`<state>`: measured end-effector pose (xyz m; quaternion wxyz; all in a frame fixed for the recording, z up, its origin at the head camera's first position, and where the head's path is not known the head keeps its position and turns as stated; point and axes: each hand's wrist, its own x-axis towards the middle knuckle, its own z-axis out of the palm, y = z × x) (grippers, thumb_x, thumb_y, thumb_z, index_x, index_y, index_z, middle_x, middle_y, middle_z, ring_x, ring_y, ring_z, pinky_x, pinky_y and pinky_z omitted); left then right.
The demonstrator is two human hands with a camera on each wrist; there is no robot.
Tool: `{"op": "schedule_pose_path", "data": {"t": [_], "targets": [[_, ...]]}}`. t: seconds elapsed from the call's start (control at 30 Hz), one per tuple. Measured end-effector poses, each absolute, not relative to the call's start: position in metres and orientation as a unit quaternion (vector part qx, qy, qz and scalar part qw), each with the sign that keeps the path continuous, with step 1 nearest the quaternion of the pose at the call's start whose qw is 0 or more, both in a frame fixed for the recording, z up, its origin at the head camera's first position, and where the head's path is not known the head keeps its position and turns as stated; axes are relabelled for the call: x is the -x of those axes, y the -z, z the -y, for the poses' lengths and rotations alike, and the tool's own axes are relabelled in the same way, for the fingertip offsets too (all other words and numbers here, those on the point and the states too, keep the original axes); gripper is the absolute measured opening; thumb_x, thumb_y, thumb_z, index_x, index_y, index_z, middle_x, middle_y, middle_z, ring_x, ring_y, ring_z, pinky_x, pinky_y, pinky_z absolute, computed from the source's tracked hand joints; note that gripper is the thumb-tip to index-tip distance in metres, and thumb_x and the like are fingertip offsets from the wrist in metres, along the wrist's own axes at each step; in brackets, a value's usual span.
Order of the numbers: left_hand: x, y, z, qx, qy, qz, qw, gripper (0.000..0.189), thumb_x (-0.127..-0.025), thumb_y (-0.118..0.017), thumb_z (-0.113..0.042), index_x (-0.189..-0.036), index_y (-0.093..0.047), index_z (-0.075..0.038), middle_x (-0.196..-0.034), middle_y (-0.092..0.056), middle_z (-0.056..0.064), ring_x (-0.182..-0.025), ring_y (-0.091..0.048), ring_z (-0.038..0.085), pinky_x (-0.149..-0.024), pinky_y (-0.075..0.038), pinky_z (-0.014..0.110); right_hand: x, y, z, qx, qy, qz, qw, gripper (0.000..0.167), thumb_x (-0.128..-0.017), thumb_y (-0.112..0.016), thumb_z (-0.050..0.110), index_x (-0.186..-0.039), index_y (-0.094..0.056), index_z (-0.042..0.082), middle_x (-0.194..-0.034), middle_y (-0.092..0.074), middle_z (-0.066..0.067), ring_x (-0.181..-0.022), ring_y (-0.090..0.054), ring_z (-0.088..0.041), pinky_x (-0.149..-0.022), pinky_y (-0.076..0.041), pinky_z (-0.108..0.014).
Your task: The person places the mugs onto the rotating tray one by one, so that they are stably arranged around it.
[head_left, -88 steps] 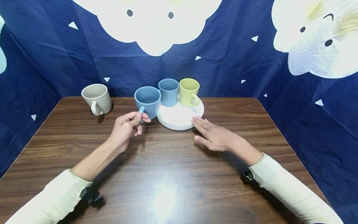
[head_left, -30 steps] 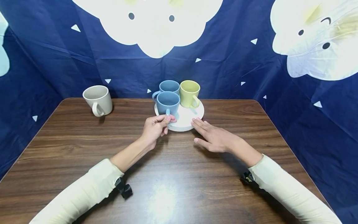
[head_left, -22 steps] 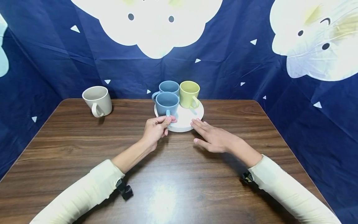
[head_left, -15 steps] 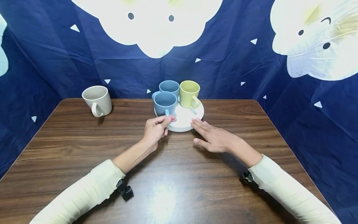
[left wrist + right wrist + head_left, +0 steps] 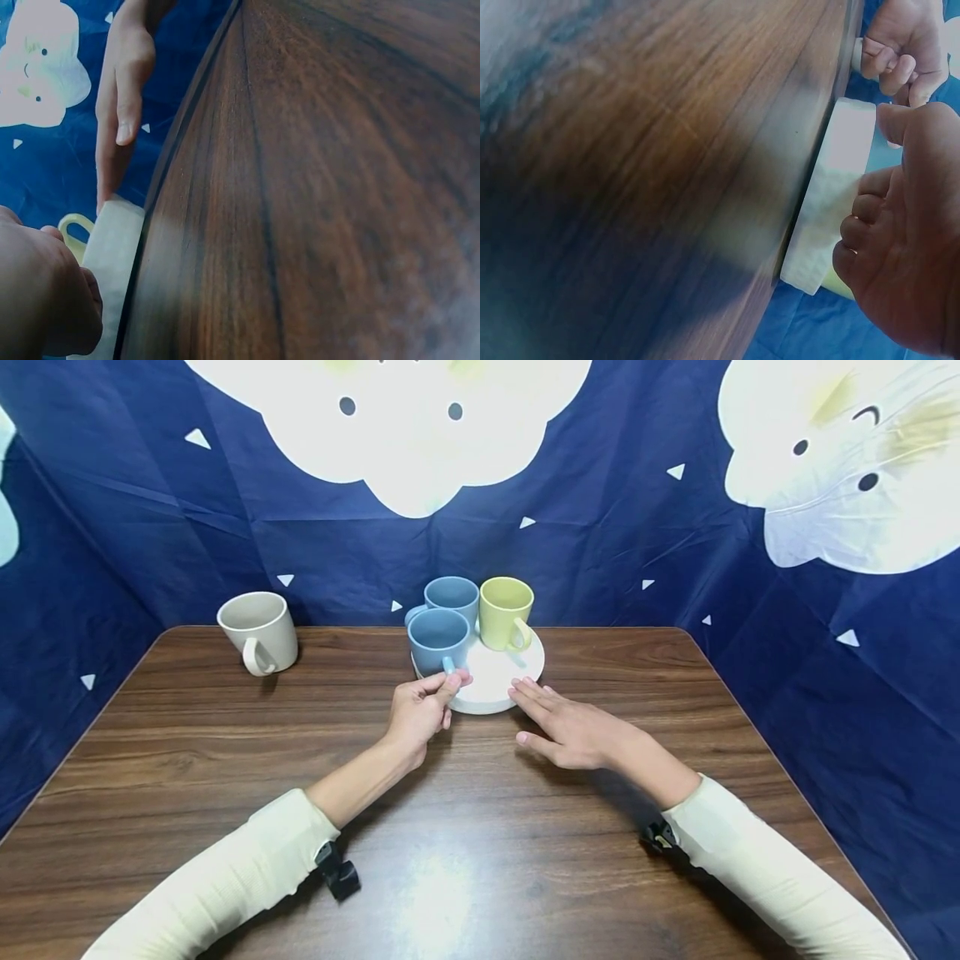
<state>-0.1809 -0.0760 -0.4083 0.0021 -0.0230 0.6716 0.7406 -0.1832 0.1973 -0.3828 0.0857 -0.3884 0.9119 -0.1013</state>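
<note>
My left hand (image 5: 417, 708) pinches the handle of a blue mug (image 5: 438, 642) between thumb and fingers. That mug is upright at the left front of a round white tray (image 5: 487, 693); whether its base touches the tray I cannot tell. Behind it on the tray stands a second blue mug (image 5: 452, 593), its handle to the left. A yellow-green mug (image 5: 504, 614) is beside that one on the right. My right hand (image 5: 573, 731) has straight fingers, their tips touching the tray's right front rim. In the right wrist view the tray (image 5: 832, 187) appears edge-on.
A light grey mug (image 5: 262, 631) stands apart at the back left of the wooden table (image 5: 480, 827). Dark blue cloth (image 5: 600, 552) with white cloud shapes hangs right behind the table's far edge and along its sides.
My left hand has carried the blue mug rightward from beside the tray to its left front part. Since then the mug has shifted slightly left, handle swinging right. The right hand stays put.
</note>
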Motion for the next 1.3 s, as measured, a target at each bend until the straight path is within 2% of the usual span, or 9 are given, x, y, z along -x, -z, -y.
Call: {"op": "schedule_pose_path", "data": {"t": [0.57, 0.83, 1.1, 1.3], "targets": [[0.179, 0.406, 0.079, 0.016, -0.743, -0.669, 0.006, 0.035, -0.115, -0.07, -0.024, -0.143, -0.078, -0.006, -0.143, -0.077, 0.017, -0.048, -0.052, 0.003, -0.046, -0.037, 0.016, 0.184, 0.38, -0.194, 0.393, 0.107, -0.91, 0.08, 0.078, -0.12, -0.051, 0.044, -0.178, -0.024, 0.001, -0.189, -0.018, -0.021, -0.178, -0.017, -0.034, -0.145, -0.022, -0.054], [0.177, 0.404, 0.082, -0.001, -0.735, -0.677, 0.032, 0.038, -0.117, -0.066, -0.027, -0.148, -0.074, -0.007, -0.15, -0.074, 0.018, -0.049, -0.058, 0.004, -0.046, -0.041, 0.017, 0.181, 0.382, -0.194, 0.379, 0.105, -0.915, 0.088, 0.077, -0.12, -0.049, 0.045, -0.18, -0.022, 0.004, -0.19, -0.016, -0.018, -0.178, -0.015, -0.032, -0.145, -0.022, -0.053], [0.177, 0.404, 0.083, -0.006, -0.734, -0.677, 0.048, 0.038, -0.117, -0.065, -0.027, -0.147, -0.074, -0.006, -0.153, -0.072, 0.019, -0.051, -0.06, 0.005, -0.045, -0.043, 0.017, 0.18, 0.386, -0.195, 0.378, 0.116, -0.915, 0.086, 0.071, -0.122, -0.045, 0.041, -0.179, -0.024, 0.002, -0.189, -0.018, -0.02, -0.178, -0.016, -0.035, -0.145, -0.023, -0.056], [0.177, 0.403, 0.086, -0.006, -0.735, -0.677, 0.048, 0.039, -0.117, -0.066, -0.028, -0.147, -0.073, -0.004, -0.155, -0.07, 0.02, -0.051, -0.061, 0.005, -0.045, -0.044, 0.017, 0.181, 0.386, -0.195, 0.378, 0.124, -0.913, 0.085, 0.071, -0.123, -0.043, 0.042, -0.179, -0.023, 0.003, -0.19, -0.016, -0.019, -0.178, -0.015, -0.033, -0.145, -0.022, -0.055]]}}
